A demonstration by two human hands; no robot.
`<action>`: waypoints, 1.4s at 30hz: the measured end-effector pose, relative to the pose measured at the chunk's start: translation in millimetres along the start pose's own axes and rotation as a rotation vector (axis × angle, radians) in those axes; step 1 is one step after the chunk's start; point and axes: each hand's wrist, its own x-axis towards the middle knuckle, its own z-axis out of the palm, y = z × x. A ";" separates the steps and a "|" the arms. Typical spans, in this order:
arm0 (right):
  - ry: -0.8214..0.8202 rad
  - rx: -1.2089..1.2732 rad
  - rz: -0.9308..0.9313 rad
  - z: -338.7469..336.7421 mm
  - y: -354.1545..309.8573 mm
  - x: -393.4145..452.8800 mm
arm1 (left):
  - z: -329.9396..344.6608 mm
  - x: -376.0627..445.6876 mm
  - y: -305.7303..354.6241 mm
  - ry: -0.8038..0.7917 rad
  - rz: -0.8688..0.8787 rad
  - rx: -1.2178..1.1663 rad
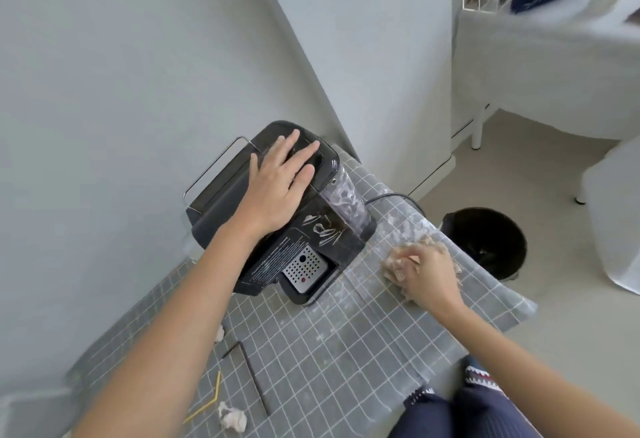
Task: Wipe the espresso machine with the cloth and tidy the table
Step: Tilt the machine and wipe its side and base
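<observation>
The left hand (280, 184) lay flat on top of the espresso machine (277, 216), steadying it. Just right of the machine, the right hand (427, 273) gripped the cloth (393, 266), which looked soft, easily bunched.

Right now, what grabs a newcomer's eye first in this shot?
The black espresso machine at the far corner of the checked table, with the left hand laid flat on its top. To its right, the right hand grips a crumpled cloth on the tablecloth, with a black bin on the floor just past that table edge. Nearer the camera lie two straws and paper wads.
</observation>
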 end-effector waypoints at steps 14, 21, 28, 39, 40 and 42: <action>-0.207 -0.612 -0.278 44.4 90.6 33.1 | 10.4 -2.1 8.2 0.010 0.003 0.167; 0.070 -0.134 -0.341 48.7 90.9 32.9 | 9.2 -3.5 8.1 0.002 -0.028 0.107; 0.166 1.438 0.606 9.1 58.4 36.0 | 8.8 -4.1 8.6 -0.010 -0.043 0.074; -0.045 1.131 -0.196 15.1 -82.4 96.0 | 11.4 -2.5 3.8 0.052 -0.019 0.006; -0.042 1.068 -0.253 21.8 -96.0 99.1 | 11.4 -2.0 3.0 0.053 -0.019 0.001; -0.001 1.001 -0.262 36.9 -109.1 105.8 | 11.1 -1.0 2.4 0.054 -0.024 -0.005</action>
